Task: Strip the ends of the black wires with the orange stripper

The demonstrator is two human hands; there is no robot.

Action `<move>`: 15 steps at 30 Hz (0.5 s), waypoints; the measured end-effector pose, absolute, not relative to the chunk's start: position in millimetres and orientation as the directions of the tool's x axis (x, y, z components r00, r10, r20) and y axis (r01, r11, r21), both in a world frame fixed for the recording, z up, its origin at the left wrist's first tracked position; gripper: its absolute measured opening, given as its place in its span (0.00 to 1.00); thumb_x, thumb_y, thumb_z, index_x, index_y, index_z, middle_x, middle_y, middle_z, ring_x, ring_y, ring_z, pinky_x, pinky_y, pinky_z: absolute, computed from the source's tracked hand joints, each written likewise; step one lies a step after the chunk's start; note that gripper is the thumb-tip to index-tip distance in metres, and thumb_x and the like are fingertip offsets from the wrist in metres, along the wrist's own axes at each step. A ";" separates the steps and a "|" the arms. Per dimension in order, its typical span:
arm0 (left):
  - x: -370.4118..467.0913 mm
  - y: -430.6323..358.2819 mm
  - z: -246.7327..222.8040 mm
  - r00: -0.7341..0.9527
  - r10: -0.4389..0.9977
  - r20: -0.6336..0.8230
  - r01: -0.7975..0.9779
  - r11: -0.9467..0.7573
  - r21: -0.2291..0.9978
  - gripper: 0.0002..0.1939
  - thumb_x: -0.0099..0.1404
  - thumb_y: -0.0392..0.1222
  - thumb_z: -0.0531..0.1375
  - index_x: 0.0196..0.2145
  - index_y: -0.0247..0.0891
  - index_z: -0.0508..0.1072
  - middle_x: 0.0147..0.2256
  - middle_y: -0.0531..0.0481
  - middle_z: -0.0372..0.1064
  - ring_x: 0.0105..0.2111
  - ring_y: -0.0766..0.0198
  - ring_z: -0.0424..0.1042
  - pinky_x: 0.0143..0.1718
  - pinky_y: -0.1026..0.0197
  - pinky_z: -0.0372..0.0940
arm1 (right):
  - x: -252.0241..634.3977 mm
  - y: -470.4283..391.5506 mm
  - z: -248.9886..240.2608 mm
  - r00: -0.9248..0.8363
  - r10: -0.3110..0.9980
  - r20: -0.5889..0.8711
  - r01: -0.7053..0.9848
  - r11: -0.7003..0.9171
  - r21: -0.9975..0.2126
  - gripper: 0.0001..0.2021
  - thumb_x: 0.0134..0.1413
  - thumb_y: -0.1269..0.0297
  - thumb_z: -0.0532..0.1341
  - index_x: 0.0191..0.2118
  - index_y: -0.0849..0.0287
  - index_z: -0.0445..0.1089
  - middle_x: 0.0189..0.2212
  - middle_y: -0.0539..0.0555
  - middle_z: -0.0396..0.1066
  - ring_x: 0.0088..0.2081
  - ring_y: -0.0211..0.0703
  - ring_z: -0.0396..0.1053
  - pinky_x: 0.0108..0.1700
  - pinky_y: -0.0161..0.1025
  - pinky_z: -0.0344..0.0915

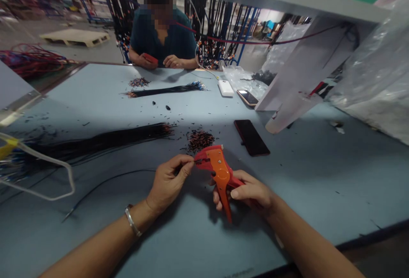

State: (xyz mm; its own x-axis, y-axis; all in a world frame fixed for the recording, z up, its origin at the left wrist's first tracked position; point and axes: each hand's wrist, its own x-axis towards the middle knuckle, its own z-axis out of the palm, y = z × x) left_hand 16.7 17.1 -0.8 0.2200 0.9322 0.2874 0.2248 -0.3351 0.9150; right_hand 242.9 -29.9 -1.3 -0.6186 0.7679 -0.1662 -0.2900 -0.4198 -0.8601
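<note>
My left hand [169,180] pinches a thin black wire [118,174] near one end, right at the jaws of a red and orange wire stripper [222,171]. The wire trails left over the blue table [191,244] to a bare metal tip. Around the stripper's handles my right hand [249,190] is wrapped. Just behind the jaws lies a pile of small dark and copper scraps [200,140]. A long bundle of black wires [111,141] rests at the left, its coppery ends towards the pile.
A black phone [252,137] lies right of the scraps. Farther back are a second wire bundle [166,90], a white power bank [225,88] and another phone [247,97]. A person [162,35] sits opposite. A white post [287,73] rises at the right; a white loop [68,180] is at the left.
</note>
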 end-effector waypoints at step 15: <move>16.0 16.3 -2.3 0.252 0.924 0.286 0.262 -0.350 0.899 0.09 0.61 0.41 0.58 0.29 0.35 0.75 0.24 0.52 0.72 0.24 0.69 0.67 0.27 0.68 0.63 | 246.2 -29.3 3.0 -0.613 0.769 -0.179 -0.249 -0.403 -0.881 0.22 0.46 0.63 0.67 0.47 0.67 0.69 0.35 0.60 0.74 0.34 0.45 0.75 0.35 0.40 0.70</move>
State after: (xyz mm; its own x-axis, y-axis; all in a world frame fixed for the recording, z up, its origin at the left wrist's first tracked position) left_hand 16.0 16.3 -2.3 0.2523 0.9243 0.2864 0.2623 -0.3502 0.8992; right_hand 246.2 -29.3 3.0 -0.6131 0.7695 -0.1790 -0.2488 -0.4030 -0.8807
